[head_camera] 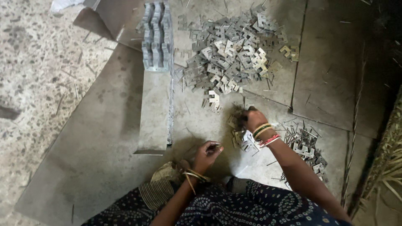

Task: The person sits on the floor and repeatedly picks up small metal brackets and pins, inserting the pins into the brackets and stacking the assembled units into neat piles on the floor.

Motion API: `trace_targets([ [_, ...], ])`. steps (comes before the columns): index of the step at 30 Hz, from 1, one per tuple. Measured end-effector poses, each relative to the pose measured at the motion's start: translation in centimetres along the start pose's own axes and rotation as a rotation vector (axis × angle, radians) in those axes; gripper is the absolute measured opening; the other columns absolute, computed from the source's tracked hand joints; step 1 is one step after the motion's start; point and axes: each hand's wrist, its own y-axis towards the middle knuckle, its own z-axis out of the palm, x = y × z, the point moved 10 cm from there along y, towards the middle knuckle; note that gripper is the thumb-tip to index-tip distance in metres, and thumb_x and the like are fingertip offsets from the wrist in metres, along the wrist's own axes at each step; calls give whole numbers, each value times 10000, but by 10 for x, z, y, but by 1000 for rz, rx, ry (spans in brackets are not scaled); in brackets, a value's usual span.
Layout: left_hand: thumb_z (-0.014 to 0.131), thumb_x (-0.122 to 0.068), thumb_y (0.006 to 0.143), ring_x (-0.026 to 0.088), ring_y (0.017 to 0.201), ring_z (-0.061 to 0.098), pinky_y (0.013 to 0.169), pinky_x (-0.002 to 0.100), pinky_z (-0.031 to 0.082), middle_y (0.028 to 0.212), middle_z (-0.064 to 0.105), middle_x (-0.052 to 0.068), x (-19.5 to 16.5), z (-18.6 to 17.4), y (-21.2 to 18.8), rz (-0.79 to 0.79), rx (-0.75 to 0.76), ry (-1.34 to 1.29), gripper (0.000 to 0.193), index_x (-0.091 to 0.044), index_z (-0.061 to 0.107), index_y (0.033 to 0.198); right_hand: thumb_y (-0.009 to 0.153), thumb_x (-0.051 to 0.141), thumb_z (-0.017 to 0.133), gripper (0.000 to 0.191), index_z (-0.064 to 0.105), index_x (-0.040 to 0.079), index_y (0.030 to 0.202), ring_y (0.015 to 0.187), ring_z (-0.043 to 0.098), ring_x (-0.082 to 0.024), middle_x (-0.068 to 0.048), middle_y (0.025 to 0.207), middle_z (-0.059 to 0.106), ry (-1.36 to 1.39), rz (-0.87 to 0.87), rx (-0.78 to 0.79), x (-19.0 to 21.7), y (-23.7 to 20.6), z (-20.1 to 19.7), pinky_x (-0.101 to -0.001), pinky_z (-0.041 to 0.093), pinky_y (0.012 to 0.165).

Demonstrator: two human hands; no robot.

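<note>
Left hand [207, 154] near, wrist bent, fingers [214, 146] curled in, pinched together. Right hand [252, 119] farther out, arm stretched forward, palm down, fingers bunched and pointing down.

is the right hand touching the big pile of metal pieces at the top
Apart. The head view shows bare floor between the right hand and the big pile.

Right hand [252, 118] fingertips buried in small stampings, just below the big pile of metal pieces [234, 50]; grip unreadable. Left hand [207, 154], lower left of that pile, curled around something too small to identify. Individual stamping shapes inside the pile blurred together. Body and patterned dark dress [247, 207] cut off by bottom edge. Far right of pile lost in shadow.
</note>
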Motion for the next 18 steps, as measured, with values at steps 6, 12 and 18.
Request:
trace_targets([
  [6,796,-190,924,28,815,620,729,196,521,909,712,-19,6,10,-4,-3,38,-51,248,-24,711,1088,735,170,788,296,788,126,1027,943,699,-394,-186,1011,733,85,18,-60,-3,-8,-6,-482,567,872],
  [12,728,-208,971,108,878,667,791,261,569,991,720,44,8,16,4,-71,93,-336,282,-42,685,1194,863,130,751,135,791,124,991,857,762,-318,-144,947,781,90,55,-81,-7,-16,-15,-424,616,830],
  [18,470,-506,1013,241,1176,684,1002,370,568,1276,696,144,3,15,3,-371,6,-643,562,-100,492,1400,796,153,801,294,768,103,1084,897,780,-278,-135,1039,793,588,-36,130,3,-56,4,-395,631,852],
])
